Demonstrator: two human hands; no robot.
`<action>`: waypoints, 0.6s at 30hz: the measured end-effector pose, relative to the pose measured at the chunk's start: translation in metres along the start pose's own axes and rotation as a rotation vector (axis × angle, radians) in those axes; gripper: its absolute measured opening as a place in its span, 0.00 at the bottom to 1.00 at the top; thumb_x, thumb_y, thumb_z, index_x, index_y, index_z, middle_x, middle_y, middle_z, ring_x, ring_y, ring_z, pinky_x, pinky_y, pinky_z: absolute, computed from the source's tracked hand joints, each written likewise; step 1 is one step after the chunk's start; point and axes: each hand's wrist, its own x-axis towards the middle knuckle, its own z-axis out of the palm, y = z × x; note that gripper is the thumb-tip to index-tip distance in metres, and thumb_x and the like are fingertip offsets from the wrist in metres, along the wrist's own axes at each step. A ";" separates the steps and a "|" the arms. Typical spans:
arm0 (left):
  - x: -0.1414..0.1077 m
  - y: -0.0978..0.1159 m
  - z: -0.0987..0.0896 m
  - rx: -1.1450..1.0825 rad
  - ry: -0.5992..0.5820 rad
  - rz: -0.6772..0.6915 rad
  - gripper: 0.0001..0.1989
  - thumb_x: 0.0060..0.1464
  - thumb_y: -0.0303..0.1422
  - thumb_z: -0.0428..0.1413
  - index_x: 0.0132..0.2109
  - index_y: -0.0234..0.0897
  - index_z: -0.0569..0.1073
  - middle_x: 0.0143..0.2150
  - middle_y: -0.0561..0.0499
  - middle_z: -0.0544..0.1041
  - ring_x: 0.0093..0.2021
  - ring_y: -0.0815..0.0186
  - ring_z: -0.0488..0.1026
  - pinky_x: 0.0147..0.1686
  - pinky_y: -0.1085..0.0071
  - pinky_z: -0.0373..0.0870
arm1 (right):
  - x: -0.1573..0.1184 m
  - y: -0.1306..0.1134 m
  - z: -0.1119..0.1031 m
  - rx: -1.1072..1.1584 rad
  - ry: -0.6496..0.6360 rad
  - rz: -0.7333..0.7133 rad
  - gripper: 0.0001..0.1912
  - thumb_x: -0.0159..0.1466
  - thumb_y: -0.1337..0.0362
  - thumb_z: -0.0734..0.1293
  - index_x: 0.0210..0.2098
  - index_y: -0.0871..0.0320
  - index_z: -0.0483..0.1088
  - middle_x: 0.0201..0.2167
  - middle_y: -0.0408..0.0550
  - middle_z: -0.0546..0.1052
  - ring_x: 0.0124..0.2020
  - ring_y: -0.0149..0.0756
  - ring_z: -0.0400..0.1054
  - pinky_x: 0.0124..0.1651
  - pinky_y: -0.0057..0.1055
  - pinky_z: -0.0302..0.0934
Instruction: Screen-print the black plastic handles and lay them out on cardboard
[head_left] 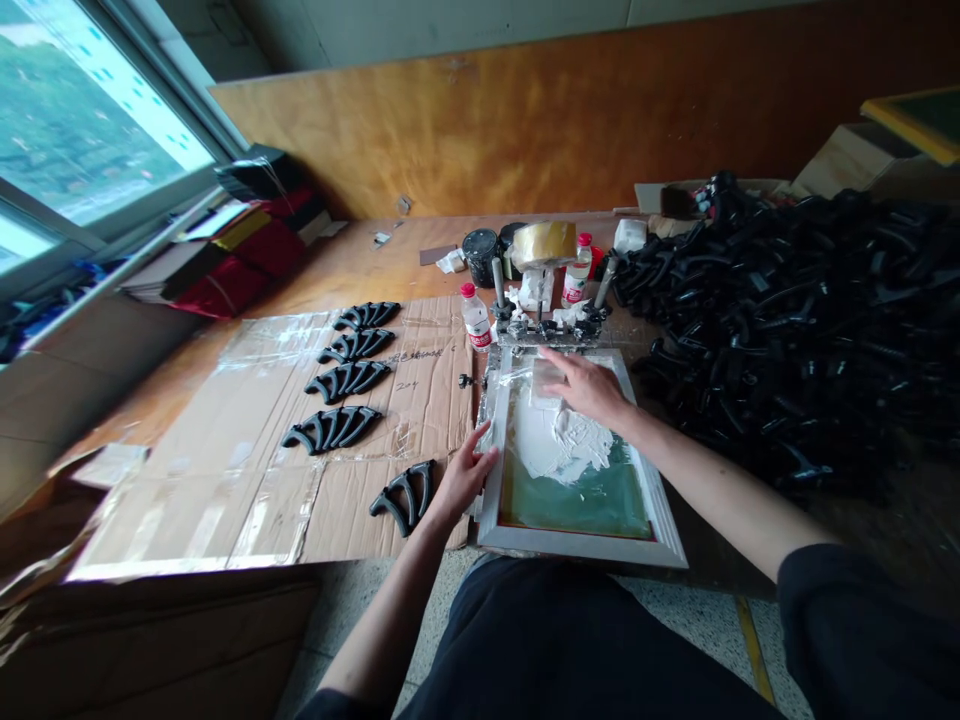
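A metal-framed screen (679, 545) lies in front of me, its green mesh (577, 505) partly covered with thick white paste (574, 445). Near the far end of the mesh, my right hand (589, 388) holds a pale, flat scraper (544, 383), its index finger stretched past the scraper's top. My left hand (466, 475) is at the screen's left edge, thumb and fingers apart, with nothing held between them. Close to its wrist, a group of black curved parts (405, 497) rests on the cardboard (345, 510). A metal clamp bar (551, 335) stands behind the screen.
Several rows of black curved parts (334, 428) lie further left. Behind are a red-capped bottle (477, 318), another bottle (577, 270), a black tub (481, 257) and a tape roll (545, 245). A large heap of black parts (772, 320) fills the right side.
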 end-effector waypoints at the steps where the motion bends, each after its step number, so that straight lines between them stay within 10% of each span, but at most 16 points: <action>1: -0.004 0.013 -0.002 -0.067 -0.004 0.008 0.32 0.56 0.51 0.53 0.63 0.41 0.64 0.24 0.58 0.65 0.21 0.74 0.58 0.21 0.77 0.55 | 0.009 0.011 -0.012 -0.002 0.052 0.051 0.26 0.63 0.59 0.68 0.60 0.50 0.65 0.42 0.48 0.77 0.36 0.37 0.72 0.40 0.33 0.65; 6: -0.004 0.083 -0.004 -0.347 0.094 0.219 0.25 0.59 0.54 0.47 0.45 0.38 0.74 0.33 0.51 0.74 0.28 0.70 0.69 0.27 0.75 0.66 | -0.008 0.081 -0.050 0.054 0.366 0.359 0.13 0.66 0.66 0.61 0.41 0.66 0.75 0.32 0.47 0.79 0.32 0.31 0.71 0.40 0.27 0.66; 11: 0.023 0.130 0.000 -0.505 0.107 0.468 0.23 0.59 0.50 0.50 0.49 0.37 0.72 0.41 0.48 0.76 0.41 0.65 0.74 0.36 0.72 0.71 | -0.072 0.067 0.015 0.081 0.119 0.254 0.13 0.64 0.63 0.64 0.28 0.66 0.73 0.31 0.45 0.78 0.32 0.28 0.70 0.40 0.23 0.66; 14: 0.024 0.117 0.013 -0.567 0.176 0.393 0.27 0.59 0.53 0.47 0.53 0.37 0.68 0.42 0.46 0.77 0.42 0.65 0.75 0.36 0.71 0.71 | -0.093 0.032 0.058 -0.040 -0.111 0.108 0.08 0.60 0.61 0.70 0.31 0.61 0.72 0.36 0.53 0.77 0.40 0.40 0.71 0.45 0.34 0.65; 18: -0.001 0.051 0.053 -0.514 -0.110 -0.182 0.31 0.55 0.57 0.50 0.53 0.35 0.69 0.50 0.38 0.77 0.46 0.56 0.76 0.34 0.66 0.73 | -0.096 -0.013 0.071 -0.122 -0.239 0.228 0.06 0.66 0.64 0.64 0.36 0.60 0.67 0.35 0.55 0.75 0.41 0.42 0.69 0.43 0.34 0.63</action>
